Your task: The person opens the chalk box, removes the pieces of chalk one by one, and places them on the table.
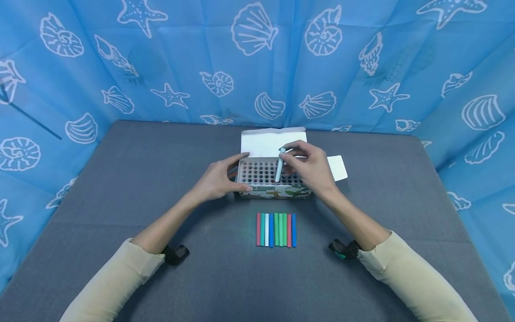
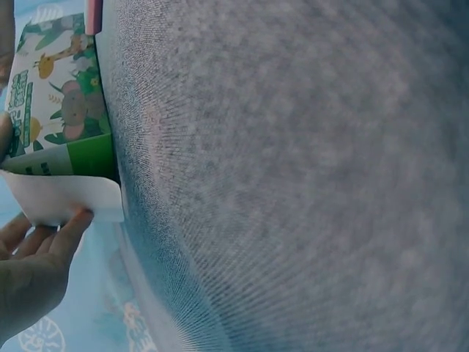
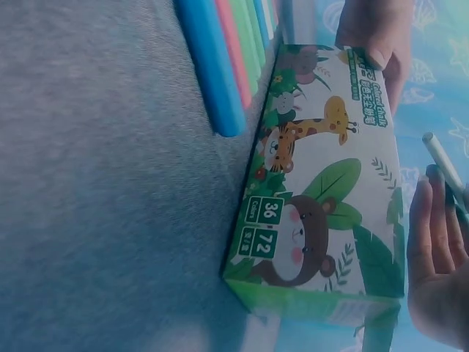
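Note:
A chalk box [image 1: 261, 192] with cartoon animals on its front stands open, showing rows of round holes in its top. My left hand [image 1: 215, 181] grips the box's left end, thumb at the front edge and fingers toward the back. Between the thumb and fingers of my right hand [image 1: 311, 165] is a pale chalk stick [image 1: 279, 167], held nearly upright over the holes, its lower end close above them. The right wrist view shows the same chalk stick [image 3: 441, 155] beyond the box's printed front [image 3: 322, 183].
In front of the box lies a row of several chalk sticks [image 1: 276, 230], red, teal, white, blue and green, side by side. The white lid flap [image 1: 261, 144] is folded back behind the box, and a side flap [image 1: 338, 168] sticks out right. A blue curtain [image 1: 193, 53] surrounds the grey table [image 1: 161, 152].

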A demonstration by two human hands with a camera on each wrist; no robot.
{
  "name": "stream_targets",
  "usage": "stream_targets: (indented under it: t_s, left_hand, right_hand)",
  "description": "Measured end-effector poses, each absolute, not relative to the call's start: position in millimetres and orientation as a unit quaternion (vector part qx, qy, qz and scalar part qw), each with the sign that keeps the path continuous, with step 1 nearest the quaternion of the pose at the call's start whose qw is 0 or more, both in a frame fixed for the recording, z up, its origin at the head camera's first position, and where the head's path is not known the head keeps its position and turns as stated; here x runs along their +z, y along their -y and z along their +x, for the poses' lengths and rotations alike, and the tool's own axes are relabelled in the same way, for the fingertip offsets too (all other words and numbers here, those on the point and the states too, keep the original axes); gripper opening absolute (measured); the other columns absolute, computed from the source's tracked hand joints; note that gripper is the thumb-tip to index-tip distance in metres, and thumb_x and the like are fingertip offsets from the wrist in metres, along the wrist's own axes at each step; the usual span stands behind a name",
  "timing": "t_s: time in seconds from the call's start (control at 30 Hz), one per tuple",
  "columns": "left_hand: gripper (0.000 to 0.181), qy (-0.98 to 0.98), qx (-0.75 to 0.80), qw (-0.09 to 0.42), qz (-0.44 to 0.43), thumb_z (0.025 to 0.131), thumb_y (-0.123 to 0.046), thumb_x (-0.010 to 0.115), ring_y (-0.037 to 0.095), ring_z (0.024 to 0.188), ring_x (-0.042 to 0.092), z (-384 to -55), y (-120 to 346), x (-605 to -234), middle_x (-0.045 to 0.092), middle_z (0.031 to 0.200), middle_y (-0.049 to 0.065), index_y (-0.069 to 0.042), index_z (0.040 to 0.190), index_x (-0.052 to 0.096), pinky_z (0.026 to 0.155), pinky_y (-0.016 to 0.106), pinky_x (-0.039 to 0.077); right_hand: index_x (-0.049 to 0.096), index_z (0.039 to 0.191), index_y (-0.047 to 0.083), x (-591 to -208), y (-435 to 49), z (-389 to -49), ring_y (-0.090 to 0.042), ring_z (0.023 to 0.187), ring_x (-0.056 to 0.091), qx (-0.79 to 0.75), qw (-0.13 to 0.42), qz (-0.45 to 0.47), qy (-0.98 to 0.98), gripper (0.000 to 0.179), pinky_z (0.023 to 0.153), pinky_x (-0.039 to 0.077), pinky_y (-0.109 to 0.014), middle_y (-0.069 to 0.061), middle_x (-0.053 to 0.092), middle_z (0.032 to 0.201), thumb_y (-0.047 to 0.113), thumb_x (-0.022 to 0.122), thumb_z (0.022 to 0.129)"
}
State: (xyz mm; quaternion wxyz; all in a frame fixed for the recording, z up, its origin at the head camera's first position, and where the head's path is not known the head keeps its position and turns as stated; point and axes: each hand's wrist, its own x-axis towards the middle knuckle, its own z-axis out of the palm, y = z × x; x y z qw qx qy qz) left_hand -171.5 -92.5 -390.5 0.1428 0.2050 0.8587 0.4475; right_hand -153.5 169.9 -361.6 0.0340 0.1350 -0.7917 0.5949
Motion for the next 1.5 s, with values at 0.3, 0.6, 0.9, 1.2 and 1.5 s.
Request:
stream_targets:
  t_s: [0.3,0.6,0.9,1.2,1.5]
  left_hand:
    - [0.092,-0.860,0.444,0.140,0.207,0.078,-0.023,0.087,0.033,0.141,0.039,-172,93,-391,0.036,0.156,0.016,-0.018,0.155,0.036,0.107,0.039,0.043]
    - [0.093,-0.862,0.440,0.138,0.211,0.078,-0.025,0.087,0.034,0.140,0.040,-172,93,-393,0.037,0.155,0.016,-0.016,0.155,0.036,0.107,0.039,0.043]
    - [0.094,-0.861,0.441,0.139,0.209,0.078,-0.025,0.087,0.034,0.140,0.041,-173,93,-393,0.042,0.151,0.018,-0.016,0.155,0.036,0.107,0.040,0.043]
    - [0.094,-0.866,0.430,0.136,0.215,0.078,-0.027,0.087,0.034,0.137,0.044,-173,92,-392,0.045,0.149,0.018,-0.017,0.155,0.036,0.107,0.042,0.044]
    - [0.092,-0.874,0.416,0.130,0.215,0.079,-0.030,0.087,0.036,0.135,0.046,-174,94,-392,0.045,0.149,0.018,-0.019,0.155,0.036,0.106,0.045,0.045]
  right_hand:
    - [0.066,0.117,-0.003,-362,-185,-140,-0.024,0.068,0.071,0.600,0.017,0.112,0.792,0.027,0.065,0.061,-0.036,-0.021,0.067,0.093,0.013,0.067,0.097]
    - [0.066,0.119,-0.005,-366,-199,-126,-0.019,0.066,0.071,0.578,0.022,0.107,0.808,0.027,0.063,0.060,-0.034,-0.021,0.066,0.093,0.011,0.066,0.097]
    - [0.064,0.123,-0.005,-371,-212,-110,-0.018,0.067,0.070,0.588,-0.003,0.096,0.803,0.030,0.062,0.061,-0.036,-0.023,0.066,0.096,0.009,0.066,0.097]
    - [0.064,0.122,-0.005,-380,-224,-92,-0.021,0.068,0.071,0.588,-0.027,0.096,0.803,0.028,0.062,0.060,-0.037,-0.024,0.068,0.094,0.005,0.066,0.096]
    - [0.063,0.120,-0.006,-393,-226,-82,-0.020,0.070,0.070,0.596,-0.071,0.076,0.796,0.028,0.062,0.060,-0.039,-0.022,0.068,0.094,0.006,0.066,0.095]
